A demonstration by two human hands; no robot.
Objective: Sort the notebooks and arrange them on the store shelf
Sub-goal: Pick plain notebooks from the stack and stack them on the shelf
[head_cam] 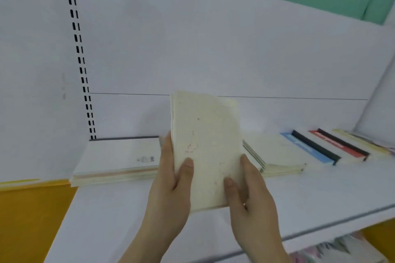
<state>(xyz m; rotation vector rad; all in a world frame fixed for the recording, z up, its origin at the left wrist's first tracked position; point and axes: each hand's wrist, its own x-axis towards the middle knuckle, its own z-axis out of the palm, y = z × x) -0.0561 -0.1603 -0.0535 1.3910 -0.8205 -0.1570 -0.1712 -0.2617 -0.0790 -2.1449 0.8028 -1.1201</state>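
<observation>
Here, both hands hold a thin stack of cream-coloured paper-covered notebooks [206, 151] upright above the white store shelf [320, 194], its cover facing the camera. The left hand [171, 179] grips the stack's left edge, thumb across the front cover and fingers curled behind. The right hand [250, 196] grips the lower right corner, thumb on the cover, remaining fingers behind the stack; a ring shows on one finger.

On the shelf, to the left of the held stack, a flat pile of white and pale notebooks [119, 160] lies against the white back panel [192, 38]. To the right, a second flat pile of cream notebooks [275, 156] lies just behind the right hand. Further right lie a blue-covered notebook with a black spine [310, 148], then a red-covered notebook with a black spine [339, 143], then pale yellow notebooks [363, 141] at the shelf's far end.

A slotted black-holed upright strip [80, 49] runs down the back panel at left
</observation>
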